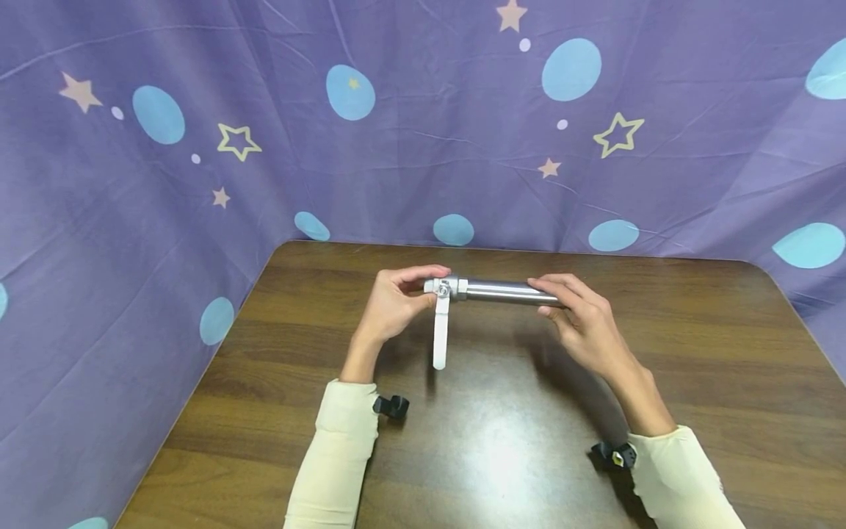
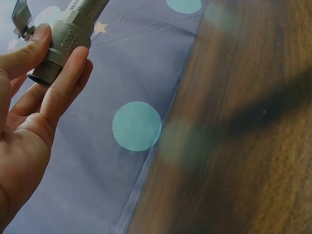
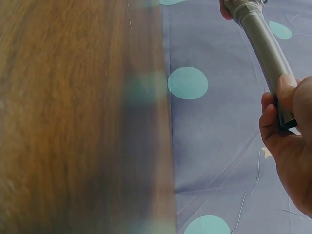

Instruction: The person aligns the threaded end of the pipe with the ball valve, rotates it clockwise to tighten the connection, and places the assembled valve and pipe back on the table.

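A metal ball valve (image 1: 451, 287) with a pale lever handle (image 1: 440, 338) is joined to a shiny steel pipe (image 1: 502, 291), held level above the table. My left hand (image 1: 394, 303) grips the valve body at its left end, thumb and fingers on opposite sides, as the left wrist view shows on the valve (image 2: 70, 36). The lever points toward me, square to the pipe. At the pipe's other end my right hand (image 1: 584, 323) pinches the tube between thumb and fingers. In the right wrist view the pipe's (image 3: 267, 46) end edge shows inside that hand.
Beneath the hands lies a brown wood-grain table (image 1: 264, 411) with rounded far corners. A purple curtain (image 1: 423, 184) with stars and blue dots hangs along its back and sides. Small black devices (image 1: 392, 406) are strapped at both wrists, over pale sleeves (image 1: 333, 455).
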`<action>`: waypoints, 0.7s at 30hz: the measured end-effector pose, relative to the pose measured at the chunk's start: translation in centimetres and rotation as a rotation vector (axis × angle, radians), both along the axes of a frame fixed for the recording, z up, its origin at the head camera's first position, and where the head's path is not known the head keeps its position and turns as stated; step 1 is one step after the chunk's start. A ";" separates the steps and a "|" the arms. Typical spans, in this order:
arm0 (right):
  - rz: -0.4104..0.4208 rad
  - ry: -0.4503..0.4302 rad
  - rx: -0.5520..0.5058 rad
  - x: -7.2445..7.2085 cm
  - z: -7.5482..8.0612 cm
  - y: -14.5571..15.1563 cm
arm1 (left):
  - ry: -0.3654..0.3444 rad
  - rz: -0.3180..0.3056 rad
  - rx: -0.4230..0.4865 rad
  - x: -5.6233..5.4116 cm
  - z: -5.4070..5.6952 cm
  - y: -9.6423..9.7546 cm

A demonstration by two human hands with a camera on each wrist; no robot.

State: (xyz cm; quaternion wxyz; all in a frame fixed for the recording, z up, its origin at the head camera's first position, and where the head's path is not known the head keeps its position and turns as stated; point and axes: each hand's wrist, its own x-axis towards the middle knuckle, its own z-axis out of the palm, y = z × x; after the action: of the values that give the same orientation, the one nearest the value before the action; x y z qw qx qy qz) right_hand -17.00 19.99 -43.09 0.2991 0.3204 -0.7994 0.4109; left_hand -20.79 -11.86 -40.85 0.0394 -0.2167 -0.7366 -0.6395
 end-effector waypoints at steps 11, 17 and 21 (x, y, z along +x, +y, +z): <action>-0.018 -0.085 0.010 0.4 0.5 0.3 | 0.002 -0.022 -0.011 0.5 0.3 0.1; -0.022 -0.154 0.047 0.6 0.6 0.3 | -0.003 -0.018 -0.033 0.9 0.3 -0.2; -0.034 -0.174 0.078 0.7 0.5 0.4 | -0.009 -0.019 -0.036 1.0 0.2 -0.3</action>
State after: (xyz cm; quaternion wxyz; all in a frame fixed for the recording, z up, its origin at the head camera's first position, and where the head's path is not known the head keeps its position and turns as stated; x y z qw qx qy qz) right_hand -16.29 20.36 -42.62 0.2227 0.2813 -0.8430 0.4007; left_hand -19.76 -12.14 -40.65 0.0261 -0.2213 -0.7462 -0.6273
